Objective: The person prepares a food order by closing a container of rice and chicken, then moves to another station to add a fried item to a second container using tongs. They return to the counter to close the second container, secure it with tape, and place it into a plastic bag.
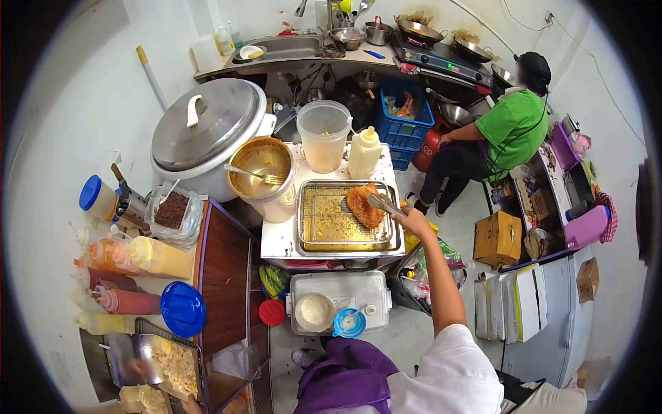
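Observation:
My right hand (414, 222) is closed round metal tongs (387, 204). The jaws of the tongs are on a browned, crumb-coated fried cutlet (364, 207). That cutlet lies over the right part of a wire rack in a shallow oily metal tray (324, 246). At the lower left edge, fingers of what looks like my left hand (192, 404) show beside a tray of rice mixed with coloured bits (176, 366); most of that hand is cut off. Behind the wire-rack tray stand a batter-smeared tub with a fork (261, 172), a clear bucket (323, 141) and a squeeze bottle (365, 152).
A person in a green shirt (514, 124) stands at the back right near the stove (441, 58). A large lidded cooker (207, 124) is at left. Sauce bottles (158, 257) line the left counter. Below sits a lidded bin (352, 290) bearing a white bowl (315, 312).

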A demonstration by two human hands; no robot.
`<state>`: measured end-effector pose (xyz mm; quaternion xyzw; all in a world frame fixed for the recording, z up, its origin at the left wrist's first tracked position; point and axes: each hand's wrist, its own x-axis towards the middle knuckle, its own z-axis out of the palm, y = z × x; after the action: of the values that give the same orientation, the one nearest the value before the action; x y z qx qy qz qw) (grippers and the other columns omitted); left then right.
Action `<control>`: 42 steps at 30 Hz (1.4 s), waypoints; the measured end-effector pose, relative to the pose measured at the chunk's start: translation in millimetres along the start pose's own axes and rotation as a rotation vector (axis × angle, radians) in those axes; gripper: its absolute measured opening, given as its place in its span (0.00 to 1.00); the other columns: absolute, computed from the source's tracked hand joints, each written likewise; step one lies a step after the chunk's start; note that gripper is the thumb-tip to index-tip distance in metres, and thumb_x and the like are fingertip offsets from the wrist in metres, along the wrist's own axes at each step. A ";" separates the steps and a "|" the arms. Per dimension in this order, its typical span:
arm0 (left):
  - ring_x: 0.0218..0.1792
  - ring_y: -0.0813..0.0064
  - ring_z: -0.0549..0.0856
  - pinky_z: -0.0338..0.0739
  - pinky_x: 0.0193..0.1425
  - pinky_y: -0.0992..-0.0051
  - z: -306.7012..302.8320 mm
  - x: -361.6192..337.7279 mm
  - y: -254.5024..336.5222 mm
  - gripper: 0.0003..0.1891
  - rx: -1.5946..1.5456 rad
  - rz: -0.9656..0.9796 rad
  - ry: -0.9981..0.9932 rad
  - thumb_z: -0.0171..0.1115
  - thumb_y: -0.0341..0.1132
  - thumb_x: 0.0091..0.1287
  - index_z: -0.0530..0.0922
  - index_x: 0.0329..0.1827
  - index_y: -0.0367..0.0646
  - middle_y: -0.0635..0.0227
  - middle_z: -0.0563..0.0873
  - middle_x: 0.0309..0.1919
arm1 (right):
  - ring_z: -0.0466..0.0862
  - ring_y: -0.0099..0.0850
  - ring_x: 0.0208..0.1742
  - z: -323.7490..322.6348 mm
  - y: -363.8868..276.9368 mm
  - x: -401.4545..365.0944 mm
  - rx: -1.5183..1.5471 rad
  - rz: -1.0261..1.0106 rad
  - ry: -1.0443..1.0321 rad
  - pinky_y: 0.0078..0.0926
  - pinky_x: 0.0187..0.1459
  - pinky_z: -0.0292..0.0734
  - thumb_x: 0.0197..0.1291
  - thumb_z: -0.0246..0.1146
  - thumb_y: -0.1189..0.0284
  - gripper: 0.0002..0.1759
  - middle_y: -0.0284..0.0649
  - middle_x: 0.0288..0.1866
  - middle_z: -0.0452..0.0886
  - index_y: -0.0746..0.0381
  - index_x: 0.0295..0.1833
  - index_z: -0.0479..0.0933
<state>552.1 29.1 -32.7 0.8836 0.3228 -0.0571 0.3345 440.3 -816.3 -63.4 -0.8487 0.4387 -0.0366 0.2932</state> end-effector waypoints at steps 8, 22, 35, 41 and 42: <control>0.24 0.69 0.66 0.66 0.32 0.64 5.0 12.6 -11.6 0.19 -0.011 0.109 -0.052 0.53 0.47 0.69 0.67 0.28 0.40 0.66 0.68 0.22 | 0.83 0.36 0.28 4.0 -19.5 2.2 0.064 0.119 -0.295 0.32 0.36 0.77 0.51 0.68 0.49 0.29 0.44 0.24 0.82 0.70 0.33 0.82; 0.50 0.62 0.80 0.76 0.51 0.64 11.9 -18.9 31.7 0.29 -0.662 -0.166 -0.120 0.56 0.47 0.68 0.66 0.64 0.35 0.52 0.79 0.52 | 0.68 0.20 0.12 45.3 -10.3 18.9 0.822 0.254 -0.469 0.19 0.14 0.60 0.58 0.68 0.58 0.18 0.33 0.16 0.74 0.65 0.33 0.82; 0.33 0.82 0.78 0.77 0.32 0.81 -6.7 -37.9 39.2 0.14 -0.497 0.030 -0.057 0.56 0.34 0.67 0.76 0.53 0.39 0.71 0.79 0.35 | 0.64 0.17 0.14 19.0 -132.1 -101.4 0.750 -0.020 -0.651 0.17 0.16 0.52 0.62 0.61 0.62 0.13 0.29 0.17 0.71 0.60 0.31 0.75; 0.49 0.62 0.83 0.87 0.42 0.66 -4.2 -40.2 37.9 0.25 -0.853 -0.008 -0.188 0.52 0.45 0.73 0.66 0.63 0.32 0.55 0.78 0.52 | 0.65 0.16 0.16 94.0 -289.8 -220.1 0.745 -0.118 -1.105 0.15 0.18 0.51 0.61 0.62 0.68 0.10 0.30 0.20 0.72 0.64 0.36 0.78; 0.51 0.60 0.83 0.87 0.43 0.65 -5.9 -37.2 35.5 0.29 -0.864 -0.046 -0.229 0.50 0.49 0.74 0.63 0.66 0.32 0.53 0.77 0.54 | 0.65 0.15 0.17 109.0 -318.9 -241.9 0.728 -0.180 -1.182 0.15 0.18 0.51 0.62 0.61 0.68 0.10 0.29 0.20 0.72 0.65 0.39 0.79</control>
<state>543.8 -7.2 3.3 0.6431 0.2975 -0.0220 0.7053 557.5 -438.9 62.7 -0.6071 0.0933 0.2621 0.7443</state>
